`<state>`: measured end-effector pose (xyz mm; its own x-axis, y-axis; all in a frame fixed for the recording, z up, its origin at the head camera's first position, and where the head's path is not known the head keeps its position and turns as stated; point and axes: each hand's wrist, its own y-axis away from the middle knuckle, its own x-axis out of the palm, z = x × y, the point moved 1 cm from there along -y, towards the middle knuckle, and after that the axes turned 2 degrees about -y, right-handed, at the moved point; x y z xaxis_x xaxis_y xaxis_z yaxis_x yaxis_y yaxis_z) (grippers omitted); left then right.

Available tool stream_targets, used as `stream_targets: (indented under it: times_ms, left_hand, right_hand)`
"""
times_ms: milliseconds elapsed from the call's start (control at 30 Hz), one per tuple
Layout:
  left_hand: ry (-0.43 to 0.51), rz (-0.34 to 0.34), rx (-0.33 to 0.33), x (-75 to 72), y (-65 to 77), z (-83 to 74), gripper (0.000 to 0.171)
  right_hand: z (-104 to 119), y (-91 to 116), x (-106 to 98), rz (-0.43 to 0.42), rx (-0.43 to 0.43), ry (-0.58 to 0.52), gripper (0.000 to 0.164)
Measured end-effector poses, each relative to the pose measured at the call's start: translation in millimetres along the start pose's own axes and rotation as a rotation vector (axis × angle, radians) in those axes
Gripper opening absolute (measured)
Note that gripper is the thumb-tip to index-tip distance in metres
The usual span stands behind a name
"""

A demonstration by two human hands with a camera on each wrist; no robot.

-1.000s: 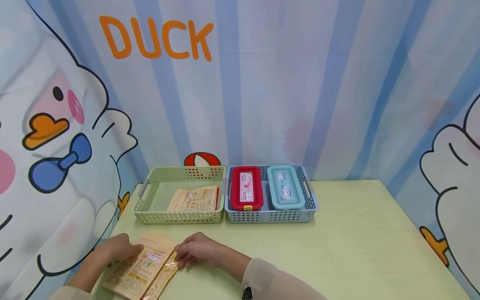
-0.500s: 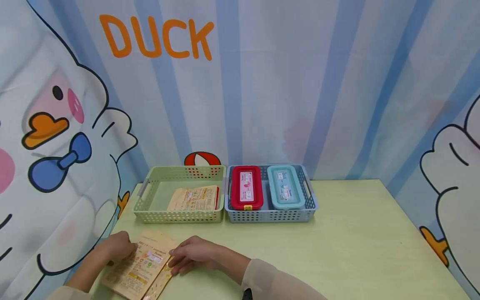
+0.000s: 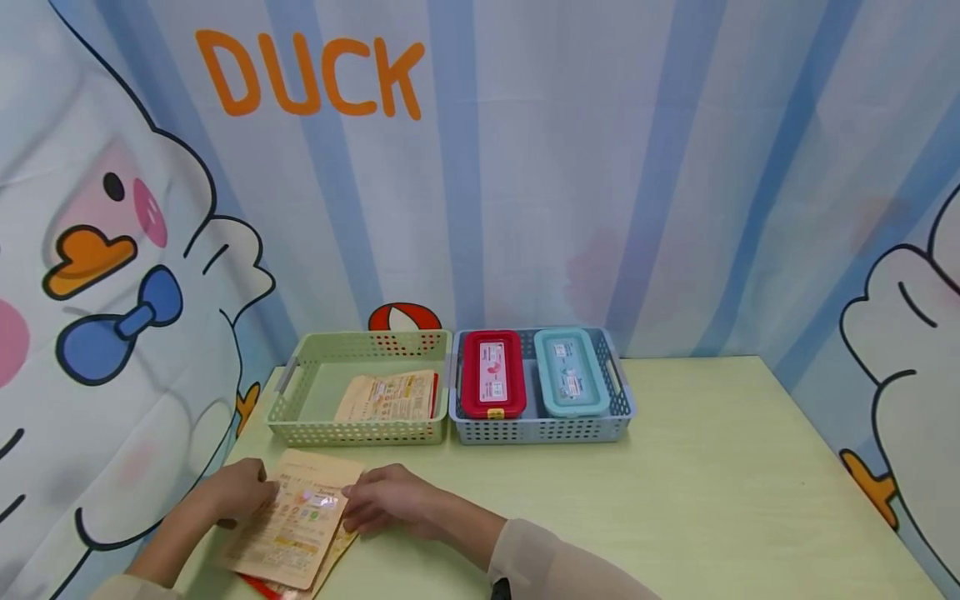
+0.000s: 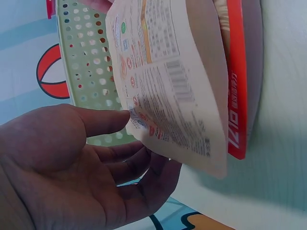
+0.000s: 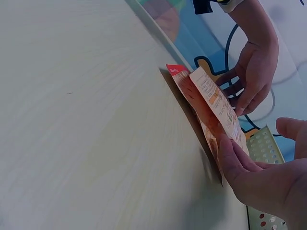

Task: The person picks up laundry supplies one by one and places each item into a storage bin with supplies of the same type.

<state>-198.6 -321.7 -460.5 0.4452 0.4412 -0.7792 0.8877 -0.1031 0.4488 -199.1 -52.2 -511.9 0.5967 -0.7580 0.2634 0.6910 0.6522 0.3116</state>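
Observation:
In the head view, two flat tan food pouches (image 3: 296, 525) overlap at the near left of the table. The upper one shows its printed back, also seen as the top pouch (image 4: 163, 81) in the left wrist view. A red-edged lower pouch (image 4: 236, 86) lies beneath it, slightly fanned out. My left hand (image 3: 243, 492) pinches the upper pouch's left edge, thumb on the printed face and fingers curled below. Along the pouches' right edge, my right hand (image 3: 390, 498) touches with its fingers. Its thumb stands apart from them in the right wrist view.
A green basket (image 3: 356, 435) at the back left contains another tan pouch (image 3: 390, 396). Beside it, a blue basket (image 3: 543, 432) holds a red-lidded box (image 3: 492, 375) and a light-blue-lidded box (image 3: 572, 372). A printed duck curtain (image 3: 540, 167) hangs behind the table (image 3: 690, 483).
The upper pouch has shifted up and right and turned more upright, baring the red lower pouch at its near edge. My right hand's fingers have shifted along the edge.

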Motion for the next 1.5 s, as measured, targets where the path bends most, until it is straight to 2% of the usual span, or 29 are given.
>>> stream_targets:
  times_ms: [167, 400, 633, 700, 867, 933, 1000, 1200, 1367, 1500]
  left_hand:
    - [0.034, 0.008, 0.008, -1.2, 2.3, -4.7, 0.027]
    - [0.108, -0.030, 0.036, -2.2, 6.0, -10.7, 0.026]
    - [0.189, -0.014, 0.018, -5.3, 6.3, -18.1, 0.063]
    - [0.217, -0.002, 0.017, -5.5, 5.6, -18.7, 0.062]
    - [0.321, 0.013, 0.050, -5.2, 3.9, -16.5, 0.046]
    - [0.362, 0.015, 0.068, -5.5, 3.5, -14.9, 0.048]
    - [0.382, 0.022, 0.084, -5.8, 3.6, -15.0, 0.058]
    - [0.379, 0.045, 0.147, -9.2, 7.3, -24.3, 0.072]
    - [0.398, 0.063, 0.258, -11.7, 9.3, -30.6, 0.054]
    - [0.371, 0.017, 0.354, -14.1, 9.3, -33.8, 0.043]
  right_hand:
    - [4, 2, -3, -0.044, -0.035, -0.012, 0.022]
    - [10, 6, -6, -0.092, -0.056, 0.000, 0.046]
    - [7, 7, -12, -0.138, -0.078, 0.031, 0.056]
    - [5, 7, -15, -0.138, -0.088, 0.039, 0.057]
    - [2, 6, -22, -0.111, -0.094, 0.048, 0.061]
    - [1, 6, -25, -0.104, -0.088, 0.044, 0.062]
    - [2, 7, -27, -0.099, -0.082, 0.042, 0.062]
    - [6, 11, -32, -0.087, -0.080, 0.065, 0.062]
    - [9, 13, -37, -0.074, -0.094, 0.063, 0.065]
    - [17, 17, -41, -0.042, -0.131, 0.061, 0.066]
